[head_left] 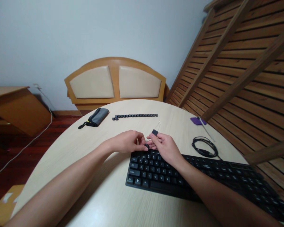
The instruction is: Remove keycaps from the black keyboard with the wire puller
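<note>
A black keyboard lies at a slant across the front right of the round table, partly hidden under my right forearm. My right hand is closed around a wire keycap puller with a black handle, its thin wires showing at both ends. Just above the keyboard's top left corner, my left hand pinches a small black keycap by the puller's lower wires. Both hands nearly touch there. Farther back, several loose black keycaps stand in a row, with two more in front of its left end.
A folded grey cloth with a black tag lies at the table's left. On the right are a coiled black cable and a purple cloth with a thin white-handled brush on it. A wooden slatted panel leans beyond.
</note>
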Motion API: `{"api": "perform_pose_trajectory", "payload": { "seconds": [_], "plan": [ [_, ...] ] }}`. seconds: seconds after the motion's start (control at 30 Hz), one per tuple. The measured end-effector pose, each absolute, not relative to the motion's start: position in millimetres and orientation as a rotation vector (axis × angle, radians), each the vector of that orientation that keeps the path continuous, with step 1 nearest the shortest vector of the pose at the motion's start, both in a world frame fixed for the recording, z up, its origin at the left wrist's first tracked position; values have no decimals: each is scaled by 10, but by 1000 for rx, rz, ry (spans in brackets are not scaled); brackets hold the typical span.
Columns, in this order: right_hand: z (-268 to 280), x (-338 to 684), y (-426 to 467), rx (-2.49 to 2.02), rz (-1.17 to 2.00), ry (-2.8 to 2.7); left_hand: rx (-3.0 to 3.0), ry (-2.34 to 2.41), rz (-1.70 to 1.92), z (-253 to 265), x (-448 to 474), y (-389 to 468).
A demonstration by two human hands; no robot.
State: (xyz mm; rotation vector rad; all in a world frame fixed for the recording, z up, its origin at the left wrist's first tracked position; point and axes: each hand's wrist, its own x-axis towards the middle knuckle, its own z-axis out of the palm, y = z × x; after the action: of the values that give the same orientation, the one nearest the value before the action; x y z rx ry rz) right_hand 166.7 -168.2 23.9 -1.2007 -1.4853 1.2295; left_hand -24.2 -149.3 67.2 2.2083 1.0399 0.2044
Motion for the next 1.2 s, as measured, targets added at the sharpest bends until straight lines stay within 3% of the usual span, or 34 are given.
{"api": "perform_pose_trajectory", "payload": {
  "seconds": [0.6,1.2],
  "plan": [
    [241,1684,-1627,-1153,1275,-1329,1998,830,621,536,-265,-1344],
    [221,1716,-1580,-1218,1332,-1306,2206,858,647,498,-245,-1365]
  ]
}}
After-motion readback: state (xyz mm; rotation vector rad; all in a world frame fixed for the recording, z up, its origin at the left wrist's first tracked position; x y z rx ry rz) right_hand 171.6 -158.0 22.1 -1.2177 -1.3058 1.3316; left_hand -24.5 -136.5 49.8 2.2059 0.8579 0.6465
